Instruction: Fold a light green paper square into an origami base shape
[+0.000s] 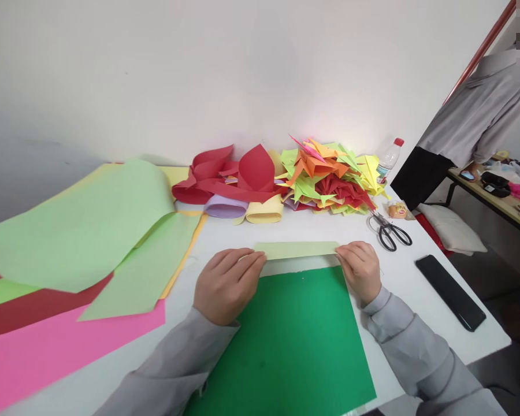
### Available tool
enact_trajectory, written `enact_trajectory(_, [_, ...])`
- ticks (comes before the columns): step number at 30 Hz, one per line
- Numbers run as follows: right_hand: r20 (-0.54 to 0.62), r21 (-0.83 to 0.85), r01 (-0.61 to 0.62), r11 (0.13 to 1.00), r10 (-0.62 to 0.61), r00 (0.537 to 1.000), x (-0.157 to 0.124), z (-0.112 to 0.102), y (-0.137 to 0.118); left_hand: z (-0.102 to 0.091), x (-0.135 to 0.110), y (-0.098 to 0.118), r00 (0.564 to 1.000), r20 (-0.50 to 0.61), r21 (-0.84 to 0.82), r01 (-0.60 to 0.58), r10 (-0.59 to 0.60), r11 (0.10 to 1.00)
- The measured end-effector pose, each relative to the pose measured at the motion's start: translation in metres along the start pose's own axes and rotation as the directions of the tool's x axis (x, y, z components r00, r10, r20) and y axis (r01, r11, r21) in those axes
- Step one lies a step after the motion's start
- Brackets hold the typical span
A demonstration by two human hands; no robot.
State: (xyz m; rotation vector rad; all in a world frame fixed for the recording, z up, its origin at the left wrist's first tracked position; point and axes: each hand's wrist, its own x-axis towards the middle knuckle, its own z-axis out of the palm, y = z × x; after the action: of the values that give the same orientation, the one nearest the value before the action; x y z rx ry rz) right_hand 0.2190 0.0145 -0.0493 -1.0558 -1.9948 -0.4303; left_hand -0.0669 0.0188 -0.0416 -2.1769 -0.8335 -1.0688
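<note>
A narrow folded strip of pale green paper (297, 249) lies across the far edge of a dark green sheet (290, 341) on the white table (416, 294). My left hand (226, 284) pinches the strip's left end with its fingers pressed together. The strip's right end is gripped by my right hand (360, 269), fingers curled over it. Both hands rest on the table, one at each side of the dark green sheet's top corners.
Large light green (82, 225), pink (47, 352) and red sheets lie at the left. Curled red paper (238, 176) and a heap of folded paper figures (329, 173) sit at the back. Scissors (390, 231), a black phone (449, 292) and a bottle (389, 157) are at the right. Another person (485, 110) stands beyond.
</note>
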Motion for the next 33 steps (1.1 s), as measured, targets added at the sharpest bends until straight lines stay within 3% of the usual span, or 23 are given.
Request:
enact_trajectory(13, [-0.050,0.055,-0.060,0.997,0.062,0.997,0.001,-0.002,0.003,-0.005,0.000,-0.015,0.997,-0.068,0.114,0.028,-0.020,0.993])
enact_trajectory(22, [-0.087,0.059,-0.130,0.990,0.135,0.987,0.005,-0.006,0.000,0.002,-0.009,-0.015,0.988,-0.087,0.109,0.136,-0.127,0.985])
enact_trajectory(25, [-0.100,0.153,-0.181,0.971,0.198,0.975,0.007,-0.007,-0.003,0.003,-0.008,-0.013,0.963,-0.114,-0.009,0.245,-0.244,0.969])
enact_trajectory(27, [-0.070,0.241,-0.275,0.931,0.299,0.952,0.008,-0.008,-0.004,0.001,-0.005,-0.009,0.915,-0.069,-0.194,0.380,-0.398,0.905])
enact_trajectory(29, [-0.004,0.325,-0.404,0.855,0.428,0.904,0.007,-0.009,-0.005,-0.001,-0.003,-0.005,0.827,0.049,-0.381,0.534,-0.560,0.755])
enact_trajectory(33, [0.128,0.436,-0.594,0.676,0.606,0.785,0.006,-0.007,-0.007,-0.004,0.001,0.001,0.558,0.311,-0.526,0.775,-0.770,0.349])
